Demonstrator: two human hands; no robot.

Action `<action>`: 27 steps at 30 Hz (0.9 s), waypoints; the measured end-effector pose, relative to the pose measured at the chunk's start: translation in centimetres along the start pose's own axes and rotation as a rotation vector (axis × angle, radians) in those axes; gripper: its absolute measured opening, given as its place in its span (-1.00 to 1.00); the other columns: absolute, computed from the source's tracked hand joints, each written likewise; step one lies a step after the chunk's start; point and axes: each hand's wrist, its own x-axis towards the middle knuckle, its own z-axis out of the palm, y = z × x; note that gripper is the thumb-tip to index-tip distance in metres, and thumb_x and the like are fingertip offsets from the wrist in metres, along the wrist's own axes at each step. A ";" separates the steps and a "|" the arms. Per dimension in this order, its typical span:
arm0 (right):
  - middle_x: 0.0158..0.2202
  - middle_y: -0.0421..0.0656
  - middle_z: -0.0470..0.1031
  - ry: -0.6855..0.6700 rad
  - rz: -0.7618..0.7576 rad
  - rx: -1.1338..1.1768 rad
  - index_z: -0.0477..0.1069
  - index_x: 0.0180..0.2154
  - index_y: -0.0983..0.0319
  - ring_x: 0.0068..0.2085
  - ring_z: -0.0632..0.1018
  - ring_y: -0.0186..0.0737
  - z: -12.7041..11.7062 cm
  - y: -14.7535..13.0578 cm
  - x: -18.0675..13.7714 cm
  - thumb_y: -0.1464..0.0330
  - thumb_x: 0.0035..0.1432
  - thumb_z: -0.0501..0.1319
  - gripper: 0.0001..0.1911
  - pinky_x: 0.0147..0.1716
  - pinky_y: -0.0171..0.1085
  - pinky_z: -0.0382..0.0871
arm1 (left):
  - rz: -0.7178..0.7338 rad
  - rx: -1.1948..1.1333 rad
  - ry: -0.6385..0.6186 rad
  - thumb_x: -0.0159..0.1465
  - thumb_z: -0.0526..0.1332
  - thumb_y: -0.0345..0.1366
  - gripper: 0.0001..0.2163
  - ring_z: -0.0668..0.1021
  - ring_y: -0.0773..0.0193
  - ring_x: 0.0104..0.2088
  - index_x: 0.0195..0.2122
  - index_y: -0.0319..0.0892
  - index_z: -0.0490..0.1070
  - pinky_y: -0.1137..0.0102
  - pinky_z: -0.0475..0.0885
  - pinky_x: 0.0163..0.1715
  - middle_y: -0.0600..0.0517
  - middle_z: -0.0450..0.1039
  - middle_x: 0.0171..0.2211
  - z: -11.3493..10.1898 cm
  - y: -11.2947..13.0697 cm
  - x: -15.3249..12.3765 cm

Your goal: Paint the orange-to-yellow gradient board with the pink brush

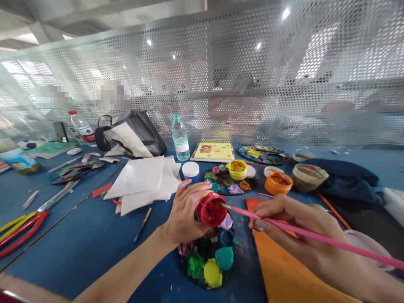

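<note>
My left hand is wrapped round a jar of red paint, tilted so that its mouth faces me. Between the fingers of my right hand is a pink paintbrush, its tip at the mouth of the red jar. Below the jar lies a dark paint palette with green, yellow, teal and lilac blobs. An orange painted sheet lies partly under my right hand. A second palette sits behind the jar, and a yellow paint jar rests on it.
An open orange paint jar and a tub of murky water stand at the right. White sheets, a water bottle and a black-and-white bag are at left centre. Scissors lie far left. A perforated metal screen rises behind.
</note>
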 end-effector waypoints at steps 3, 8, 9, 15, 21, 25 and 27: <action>-0.46 -0.17 0.57 -0.023 0.079 0.174 0.42 -0.36 0.16 -0.43 0.58 -0.25 0.3 0.3 0.4 0.18 0.22 0.18 -0.79 -0.58 -0.38 0.36 | 0.010 0.000 0.004 0.10 0.31 -0.25 -0.50 0.59 0.06 -0.06 0.02 -0.19 0.18 0.11 0.32 0.07 -0.21 0.55 -0.12 -0.1 0.0 0.0; -0.47 -0.22 0.59 0.003 0.156 0.668 0.36 -0.42 0.16 -0.41 0.59 -0.31 1.0 1.0 1.4 0.23 0.16 0.28 -0.81 -0.40 -0.37 0.47 | 0.016 -0.007 0.011 0.09 0.33 -0.21 -0.50 0.60 0.04 -0.08 0.02 -0.19 0.19 0.10 0.33 0.07 -0.22 0.54 -0.11 -0.1 -0.1 0.2; -0.47 -0.23 0.59 0.001 0.169 0.751 0.36 -0.42 0.17 -0.41 0.59 -0.32 1.2 1.1 1.5 0.26 0.16 0.29 -0.81 -0.38 -0.37 0.47 | 0.017 -0.007 0.013 0.08 0.33 -0.21 -0.49 0.60 0.04 -0.08 0.01 -0.20 0.19 0.10 0.33 0.07 -0.22 0.54 -0.11 -0.1 -0.1 0.2; -0.50 -0.23 0.54 0.014 0.264 0.976 0.38 -0.47 0.20 -0.43 0.56 -0.34 1.5 1.3 1.7 0.31 0.11 0.33 -0.81 -0.39 -0.37 0.45 | 0.011 0.006 0.015 0.07 0.33 -0.24 -0.48 0.61 0.06 -0.09 0.03 -0.14 0.18 0.11 0.34 0.05 -0.18 0.55 -0.10 -0.1 0.0 0.4; -0.50 -0.24 0.53 -0.003 0.394 1.092 0.34 -0.45 0.19 -0.42 0.53 -0.36 1.7 1.5 2.1 0.29 0.07 0.35 -0.79 -0.37 -0.38 0.41 | 0.005 0.035 0.021 0.08 0.33 -0.24 -0.49 0.61 0.07 -0.10 0.01 -0.11 0.17 0.10 0.36 0.04 -0.16 0.56 -0.11 -0.1 -0.1 0.5; -0.53 -0.25 0.48 0.021 0.469 1.152 0.37 -0.46 0.19 -0.45 0.49 -0.36 1.5 1.7 2.2 0.28 0.02 0.37 -0.79 -0.40 -0.37 0.40 | -0.006 0.033 0.046 0.06 0.36 -0.24 -0.47 0.60 0.06 -0.08 0.01 -0.13 0.15 0.07 0.36 0.05 -0.18 0.55 -0.10 -0.1 -0.5 0.4; -0.54 -0.26 0.44 0.057 0.507 1.193 0.39 -0.47 0.18 -0.47 0.46 -0.37 1.4 1.9 2.3 0.29 -0.04 0.39 -0.80 -0.43 -0.37 0.40 | -0.037 0.019 0.066 0.05 0.39 -0.25 -0.44 0.60 0.06 -0.07 0.02 -0.14 0.14 0.06 0.34 0.07 -0.20 0.53 -0.09 0.0 -0.7 0.3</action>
